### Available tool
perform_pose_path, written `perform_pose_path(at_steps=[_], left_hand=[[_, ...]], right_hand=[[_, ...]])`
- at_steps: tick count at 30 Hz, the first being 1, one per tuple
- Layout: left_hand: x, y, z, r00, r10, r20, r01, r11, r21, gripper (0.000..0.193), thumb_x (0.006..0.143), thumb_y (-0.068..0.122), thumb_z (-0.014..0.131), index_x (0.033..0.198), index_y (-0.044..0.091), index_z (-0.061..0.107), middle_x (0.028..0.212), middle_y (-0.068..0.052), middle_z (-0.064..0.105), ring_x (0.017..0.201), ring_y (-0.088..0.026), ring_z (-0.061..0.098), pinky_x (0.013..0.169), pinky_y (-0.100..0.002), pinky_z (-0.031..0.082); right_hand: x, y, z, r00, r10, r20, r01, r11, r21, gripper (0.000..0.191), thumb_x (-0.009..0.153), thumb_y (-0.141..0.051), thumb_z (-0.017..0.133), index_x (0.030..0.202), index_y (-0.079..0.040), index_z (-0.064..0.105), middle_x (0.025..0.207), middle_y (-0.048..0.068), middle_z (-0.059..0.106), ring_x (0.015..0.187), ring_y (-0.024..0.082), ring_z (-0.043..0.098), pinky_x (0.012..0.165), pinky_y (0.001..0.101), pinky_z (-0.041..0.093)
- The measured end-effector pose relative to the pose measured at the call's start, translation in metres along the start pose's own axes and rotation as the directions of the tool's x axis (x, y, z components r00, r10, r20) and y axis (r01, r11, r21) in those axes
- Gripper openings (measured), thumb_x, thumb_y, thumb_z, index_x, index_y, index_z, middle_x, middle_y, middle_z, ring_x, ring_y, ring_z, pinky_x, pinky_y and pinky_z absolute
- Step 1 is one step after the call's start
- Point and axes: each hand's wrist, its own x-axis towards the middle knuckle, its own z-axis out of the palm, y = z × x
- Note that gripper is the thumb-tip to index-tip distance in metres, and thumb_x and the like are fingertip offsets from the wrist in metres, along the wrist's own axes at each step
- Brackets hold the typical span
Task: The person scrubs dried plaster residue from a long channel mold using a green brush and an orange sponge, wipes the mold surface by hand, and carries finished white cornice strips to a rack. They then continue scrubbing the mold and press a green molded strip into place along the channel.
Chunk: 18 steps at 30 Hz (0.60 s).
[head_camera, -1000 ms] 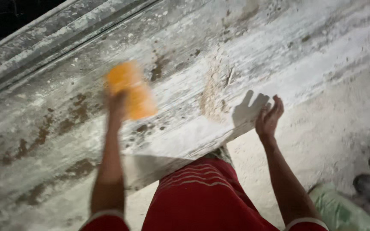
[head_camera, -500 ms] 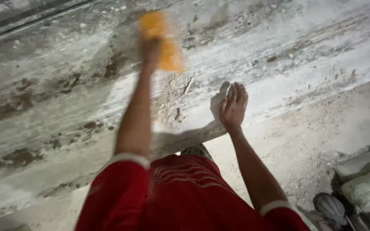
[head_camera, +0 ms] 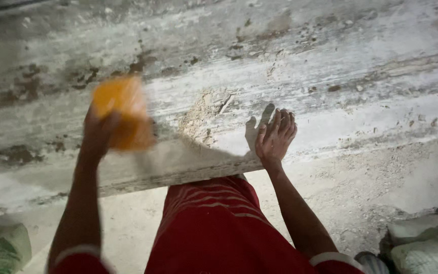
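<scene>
Left hand: was closed around an orange block, fingers wrapped over its lower left edge; the block was motion-blurred, so its exact kind could not be told.
Block position: stood above and slightly right of the left hand, against the slab, well left of the right hand.
Block axis: long side ran roughly up and down the frame, tilted a little to the right at the bottom.
Right hand: lay flat and open on the slab, fingers together and pointing up the frame; it held nothing. Its shadow fell just to its left.
Nearer hand: the left had the block in grip; the right was apart from it, with a rough patch between them.
Patch: a sandy, crumbly mound or scar on the slab face, just right of the block and just left of the right hand's shadow.
Slab: grey-white, streaked along its length, with brown stains and flaked spots; surface looked chalky and uneven. Its near edge ran across the frame, sloping slightly upward to the right.
Floor: pale, dusty, gritty.
Sacks: one white woven sack at lower right, another with green marking at lower left.
Clothing: red shorts with pale stripes; red sleeves with white cuffs.
</scene>
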Motion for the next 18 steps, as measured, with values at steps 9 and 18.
perform_pose_path(at_steps=[9,18], left_hand=[[0.037,-0.052,0.216,0.972,0.225,-0.064,-0.195,0.933,0.303,0.066,0.104,0.040,0.063,0.149,-0.003,0.044,0.134,-0.023,0.065,0.120,-0.036,0.067,0.099,-0.047,0.054],[0.047,0.007,0.159,0.889,0.444,0.111,-0.455,0.831,0.321,0.066,0.109,0.039,0.061,0.157,0.001,0.038,0.140,-0.022,0.064,0.128,-0.037,0.064,0.108,-0.047,0.051]], right_hand=[[-0.012,0.006,0.003,0.999,-0.010,-0.049,0.015,0.993,0.119,0.054,0.115,-0.035,0.032,0.157,-0.002,0.039,0.159,0.024,0.041,0.153,0.044,0.032,0.125,0.0629,0.023],[-0.022,0.005,-0.022,0.995,0.040,-0.094,0.018,0.839,0.544,0.060,0.118,-0.040,0.031,0.159,0.004,0.030,0.159,0.030,0.035,0.151,0.047,0.039,0.125,0.0535,0.035]])
